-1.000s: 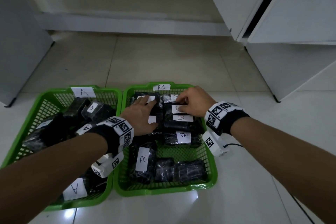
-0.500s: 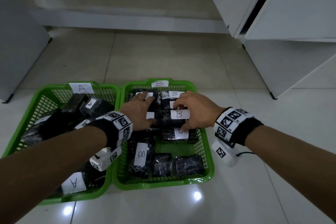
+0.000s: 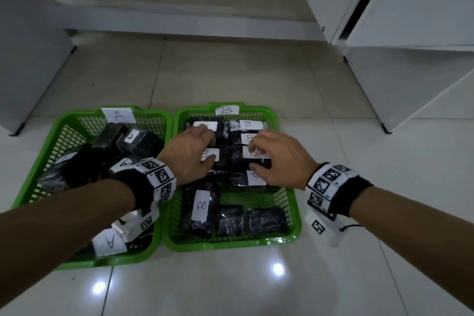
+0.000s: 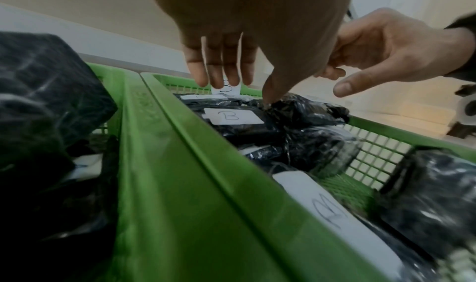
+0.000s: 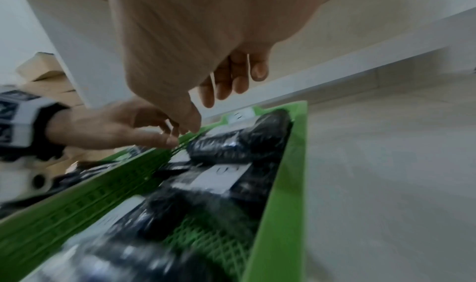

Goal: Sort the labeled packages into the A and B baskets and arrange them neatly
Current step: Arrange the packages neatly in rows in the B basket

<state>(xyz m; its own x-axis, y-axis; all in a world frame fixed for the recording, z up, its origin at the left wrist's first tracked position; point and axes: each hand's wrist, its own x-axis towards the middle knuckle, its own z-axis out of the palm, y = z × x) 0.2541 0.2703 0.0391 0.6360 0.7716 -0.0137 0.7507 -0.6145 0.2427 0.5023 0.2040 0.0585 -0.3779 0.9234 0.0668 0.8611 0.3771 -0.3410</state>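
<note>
Two green baskets sit side by side on the floor: basket A (image 3: 59, 126) on the left and basket B (image 3: 295, 213) on the right. Both contain black wrapped packages with white letter labels. My left hand (image 3: 195, 151) lies over the left column of B packages (image 4: 231, 117) with straight fingers (image 4: 221, 72), and its thumb touches the wrap. My right hand (image 3: 272, 159) hovers over the middle right B package (image 3: 254, 161), fingers loosely bent and thumb out (image 4: 345, 87). It holds nothing in the wrist views (image 5: 226, 83).
More B packages lie at the near end of basket B (image 3: 201, 205), beside a patch of bare mesh (image 3: 256, 197). Basket A contains a loose pile of A packages (image 3: 139, 141). White cabinets (image 3: 410, 59) stand at the right and a grey unit (image 3: 25, 59) at the left. Tiled floor surrounds the baskets.
My right hand has drawn back from the far row of B packages to the middle one. The left hand has stayed on the left column.
</note>
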